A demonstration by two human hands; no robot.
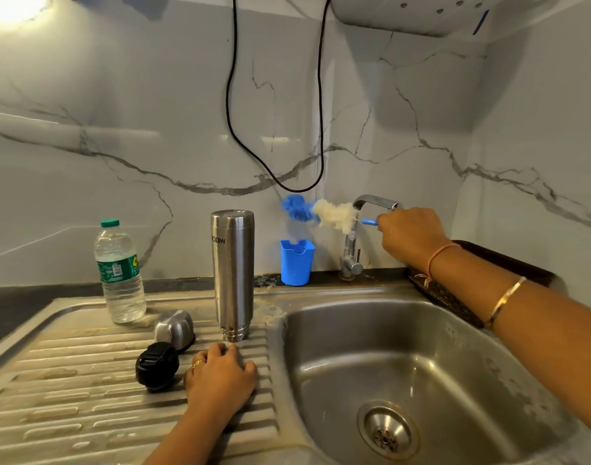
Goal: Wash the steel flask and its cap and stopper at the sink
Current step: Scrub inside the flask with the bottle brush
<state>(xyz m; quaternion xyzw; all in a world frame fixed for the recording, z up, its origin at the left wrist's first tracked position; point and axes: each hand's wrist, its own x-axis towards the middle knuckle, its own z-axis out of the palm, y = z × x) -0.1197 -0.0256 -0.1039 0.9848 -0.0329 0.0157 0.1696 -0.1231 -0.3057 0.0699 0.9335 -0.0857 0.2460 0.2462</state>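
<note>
The steel flask [233, 273] stands upside down on the ribbed drainboard [69, 391], mouth downward. Its steel cap [174, 329] lies just left of it, and the black stopper [157, 365] sits in front of the cap. My left hand [220, 374] rests on the drainboard ribs right before the flask, holding nothing. My right hand [410, 234] grips the blue handle of a bottle brush [321, 213] with blue and white bristles, held sideways in the air above the blue holder cup [296, 262], in front of the tap [358, 236].
A steel sink basin [405, 364] with a drain fills the right foreground. A plastic water bottle [119, 273] stands at the drainboard's back left. A dark tray [455, 290] leans behind my right forearm. A black cable [274, 176] hangs on the marble wall.
</note>
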